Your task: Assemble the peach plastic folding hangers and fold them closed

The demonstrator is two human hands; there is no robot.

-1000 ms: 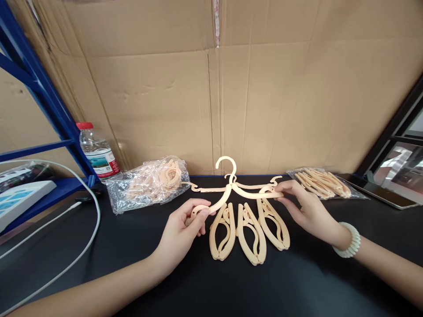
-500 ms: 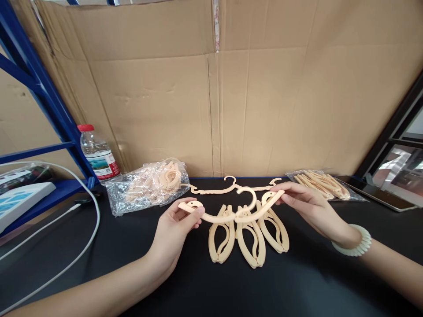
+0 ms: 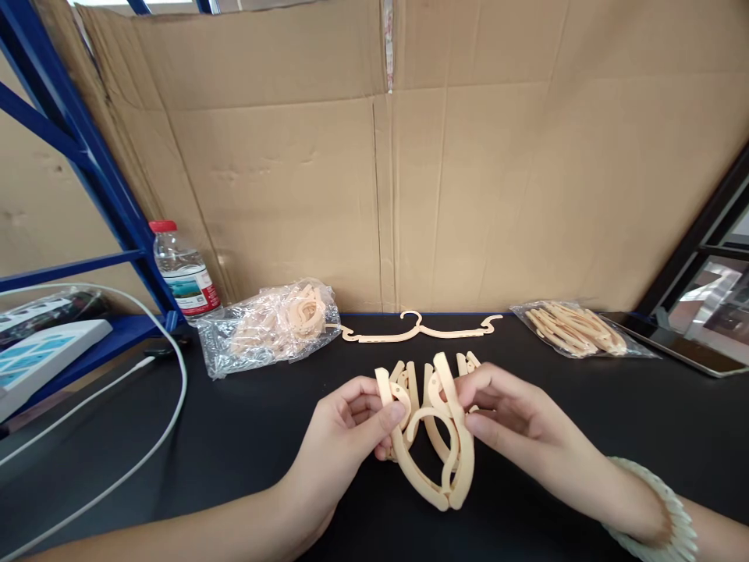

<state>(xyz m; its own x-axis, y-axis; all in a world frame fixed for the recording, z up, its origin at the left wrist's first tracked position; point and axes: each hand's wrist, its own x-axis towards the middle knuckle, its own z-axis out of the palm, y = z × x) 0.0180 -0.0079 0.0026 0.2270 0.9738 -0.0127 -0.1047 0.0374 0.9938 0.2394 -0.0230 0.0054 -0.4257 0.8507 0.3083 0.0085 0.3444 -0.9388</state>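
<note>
Between my two hands is a beige folding clothes hanger (image 3: 462,474), its arms folded upward and its hook curled inside them. My left hand (image 3: 356,425) pinches the left arm between thumb and fingers. On the other arm, my right hand (image 3: 515,421) has its thumb and fingertips closed. Several folded hangers (image 3: 436,437) lie on the black table just behind, partly hidden by the held one and my hands. Farther back, an unfolded hanger (image 3: 389,338) lies flat with its hook toward the cardboard.
A clear bag of hanger parts (image 3: 266,324) lies back left, beside a red-capped water bottle (image 3: 186,273). Another bag of hangers (image 3: 576,329) sits back right, near a tablet-like device (image 3: 679,343). A white cable (image 3: 182,382) loops at left; a cardboard wall (image 3: 292,172) stands behind.
The held hanger has gone from spread arms to arms folded up around its hook. Both hands have come closer together and lower, toward me. The view has shifted slightly.
</note>
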